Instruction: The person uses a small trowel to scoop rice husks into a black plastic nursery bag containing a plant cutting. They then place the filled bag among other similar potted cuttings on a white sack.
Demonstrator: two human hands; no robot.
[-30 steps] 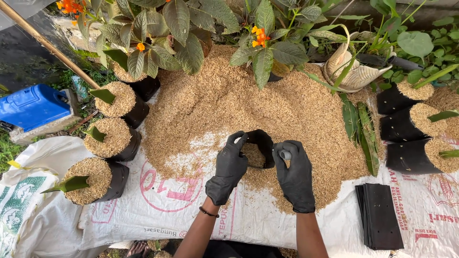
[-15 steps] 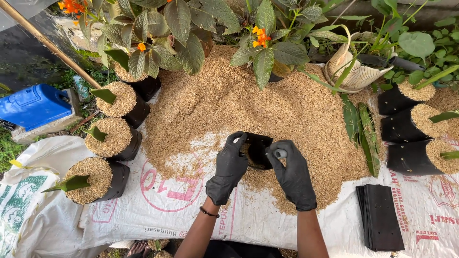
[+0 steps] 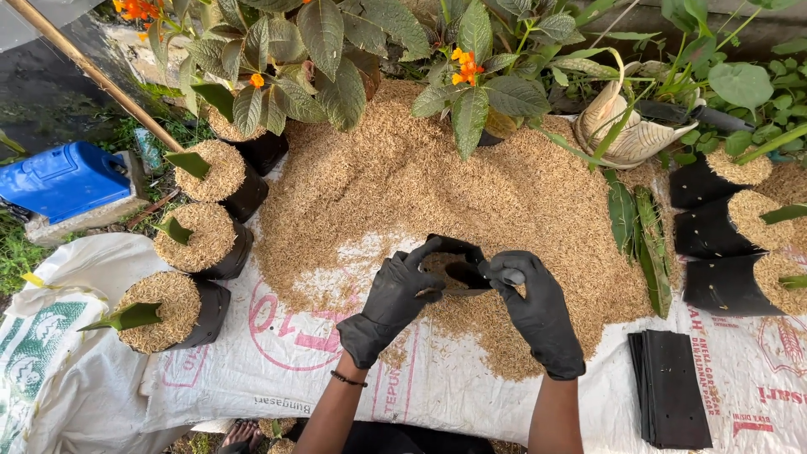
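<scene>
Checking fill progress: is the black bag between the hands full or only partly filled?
Partly filled: husks sit below the rim of the bag, dark inner wall showing.

Bag point(image 3: 454, 261) on husk pile point(image 3: 504, 185), btwn filled bags point(image 3: 206, 235) L&R.

Both black-gloved hands, left hand point(image 3: 388, 301) and right hand point(image 3: 538, 307), hold open a small black plastic grow bag point(image 3: 454, 267) partly filled with tan rice husks point(image 3: 471, 176), heaped toward twelve o'clock.

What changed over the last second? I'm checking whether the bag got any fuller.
Both gloved hands, left hand and right hand, kept holding the black grow bag, spreading its mouth wider; husk inside shows about as before. Husk pile and filled bags unchanged.
</scene>
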